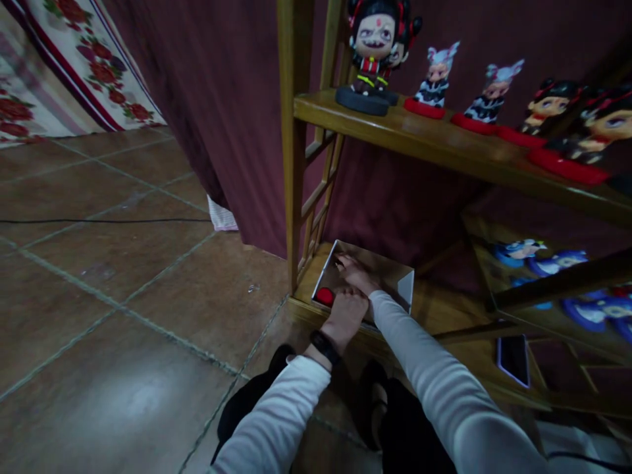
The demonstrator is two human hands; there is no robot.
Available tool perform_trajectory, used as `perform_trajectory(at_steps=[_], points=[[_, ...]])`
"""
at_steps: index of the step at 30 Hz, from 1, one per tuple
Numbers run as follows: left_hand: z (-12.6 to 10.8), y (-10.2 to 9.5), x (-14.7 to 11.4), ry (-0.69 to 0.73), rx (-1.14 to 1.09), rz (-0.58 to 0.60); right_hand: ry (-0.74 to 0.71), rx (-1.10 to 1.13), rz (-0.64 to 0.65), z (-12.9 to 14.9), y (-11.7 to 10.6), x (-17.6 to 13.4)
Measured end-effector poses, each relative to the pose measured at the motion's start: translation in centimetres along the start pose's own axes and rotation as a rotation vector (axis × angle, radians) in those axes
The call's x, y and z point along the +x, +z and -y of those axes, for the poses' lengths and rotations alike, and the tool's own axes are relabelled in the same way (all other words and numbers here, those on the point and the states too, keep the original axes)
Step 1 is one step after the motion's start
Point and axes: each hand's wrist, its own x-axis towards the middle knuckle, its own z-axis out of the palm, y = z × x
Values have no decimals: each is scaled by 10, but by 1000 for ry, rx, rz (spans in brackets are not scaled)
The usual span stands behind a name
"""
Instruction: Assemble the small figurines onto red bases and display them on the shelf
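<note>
A shallow open cardboard box (405, 289) rests on the lowest wooden shelf, and both my hands are inside it. My left hand (349, 308), with a black band on its wrist, is curled over the box's front side; its fingertips are hidden, and I cannot make out what they hold. Just left of those knuckles a round red thing (324, 295) lies in the box's front left corner. My right hand (356, 273) reaches farther in, fingers stretched toward the box's left wall. A small dark spot shows at its fingertips, too dim to name.
Above the box, a wooden shelf (444, 138) carries several figurines on dark or red bases. A shelf post (292, 164) stands left of the box. To the right are a phone-like dark slab (513, 360) and blue-based figurines (557, 262). A black cable (99, 221) crosses the tiled floor.
</note>
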Motion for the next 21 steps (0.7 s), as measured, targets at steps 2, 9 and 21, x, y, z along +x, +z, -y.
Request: perform_trajectory(at_steps=[2, 9, 21], points=[[-1, 3, 0, 7, 11, 8, 46, -82, 25, 2, 5, 4], [-1, 10, -7, 49, -29, -4, 9, -123, -8, 3, -5, -15], [-20, 7, -11, 135, -72, 38, 347, 1020, -445, -6, -46, -150]])
